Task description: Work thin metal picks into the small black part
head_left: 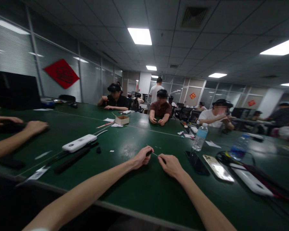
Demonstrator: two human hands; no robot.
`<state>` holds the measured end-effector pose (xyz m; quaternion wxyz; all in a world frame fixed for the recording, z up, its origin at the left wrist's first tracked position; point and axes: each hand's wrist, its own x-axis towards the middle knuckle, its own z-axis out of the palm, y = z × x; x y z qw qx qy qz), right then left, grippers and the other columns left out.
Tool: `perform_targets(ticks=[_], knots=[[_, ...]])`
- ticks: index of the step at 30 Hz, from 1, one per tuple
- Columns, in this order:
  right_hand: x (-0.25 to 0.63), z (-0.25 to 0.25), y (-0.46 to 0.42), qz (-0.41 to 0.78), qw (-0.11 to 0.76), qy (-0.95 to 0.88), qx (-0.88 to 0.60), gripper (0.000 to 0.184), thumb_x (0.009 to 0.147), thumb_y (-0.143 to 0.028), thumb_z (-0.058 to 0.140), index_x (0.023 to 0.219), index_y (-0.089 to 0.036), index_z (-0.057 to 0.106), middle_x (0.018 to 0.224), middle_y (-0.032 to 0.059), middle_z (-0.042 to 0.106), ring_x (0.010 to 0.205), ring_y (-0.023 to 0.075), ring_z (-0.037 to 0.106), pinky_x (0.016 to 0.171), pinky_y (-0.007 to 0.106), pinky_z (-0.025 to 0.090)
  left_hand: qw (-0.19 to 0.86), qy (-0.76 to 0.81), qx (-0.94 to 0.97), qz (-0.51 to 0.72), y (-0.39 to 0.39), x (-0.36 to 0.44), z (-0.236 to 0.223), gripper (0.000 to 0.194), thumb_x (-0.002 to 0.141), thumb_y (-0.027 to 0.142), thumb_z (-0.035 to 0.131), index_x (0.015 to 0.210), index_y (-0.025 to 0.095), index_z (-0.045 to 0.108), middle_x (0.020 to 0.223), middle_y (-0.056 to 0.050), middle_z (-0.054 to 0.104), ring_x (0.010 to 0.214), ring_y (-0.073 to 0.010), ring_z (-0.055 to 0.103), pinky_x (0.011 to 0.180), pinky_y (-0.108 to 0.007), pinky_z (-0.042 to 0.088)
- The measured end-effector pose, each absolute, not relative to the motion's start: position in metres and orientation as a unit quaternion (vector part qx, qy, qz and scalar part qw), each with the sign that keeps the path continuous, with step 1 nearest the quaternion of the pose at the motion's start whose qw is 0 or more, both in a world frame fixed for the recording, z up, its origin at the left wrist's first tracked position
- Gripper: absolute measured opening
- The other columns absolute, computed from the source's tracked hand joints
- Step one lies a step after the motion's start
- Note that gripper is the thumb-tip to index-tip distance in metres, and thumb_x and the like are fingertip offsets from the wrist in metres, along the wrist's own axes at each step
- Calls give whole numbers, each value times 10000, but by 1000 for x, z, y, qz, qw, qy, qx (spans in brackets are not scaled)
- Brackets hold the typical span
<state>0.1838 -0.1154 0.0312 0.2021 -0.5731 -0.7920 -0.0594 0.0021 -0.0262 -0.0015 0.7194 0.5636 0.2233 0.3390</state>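
Above the green table [135, 138], my left hand [142, 157] is closed around a small black object [148, 153]. A thin pale rod or wire [154, 154] spans the short gap from it toward my right hand [170, 164]. The fingers of my right hand are curled in a pinch, with a bit of something dark [164, 160] showing between them; its kind cannot be made out. The two hands are close together but apart. Nearest to the right hand lies a dark phone [197, 163].
Right of it are a gold phone [218, 168], water bottles [200, 138] and a white power bank [250, 179] with cables. To the left lie another white device [79, 143], a black bar [72, 159] and a neighbour's hands [36, 127]. A small cardboard box [122, 120] stands farther back; people sit opposite.
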Motion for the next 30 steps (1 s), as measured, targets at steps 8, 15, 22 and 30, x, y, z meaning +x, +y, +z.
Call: perform_targets(ticks=[8, 15, 22, 30], knots=[[179, 26, -116, -82, 196, -799, -562, 337, 924, -374, 314, 910, -245, 625, 802, 28, 663, 716, 139, 602, 674, 212, 353, 723, 227, 567, 322, -25, -2, -4, 287, 807, 435, 409, 862, 179, 526, 465, 91, 242, 363, -49, 161, 371, -183, 121], [189, 27, -115, -96, 182, -826, -524, 362, 920, -373, 316, 847, -223, 637, 752, 31, 658, 687, 134, 595, 658, 211, 344, 742, 202, 584, 262, -27, -8, 4, 318, 789, 398, 440, 915, 147, 589, 446, 88, 241, 357, -54, 156, 369, -196, 135], [195, 27, -114, -86, 178, -844, -499, 348, 917, -363, 334, 878, -220, 649, 783, 37, 667, 727, 139, 599, 682, 211, 355, 758, 209, 583, 206, -26, -11, 8, 359, 769, 372, 454, 966, 116, 612, 428, 89, 228, 346, -60, 157, 375, -207, 141], [192, 30, -113, -107, 176, -817, -538, 359, 927, -377, 308, 853, -223, 623, 763, 31, 661, 697, 134, 598, 662, 211, 342, 757, 211, 558, 268, -26, -4, 5, 341, 773, 402, 451, 941, 143, 594, 463, 92, 228, 368, -50, 160, 396, -201, 146]])
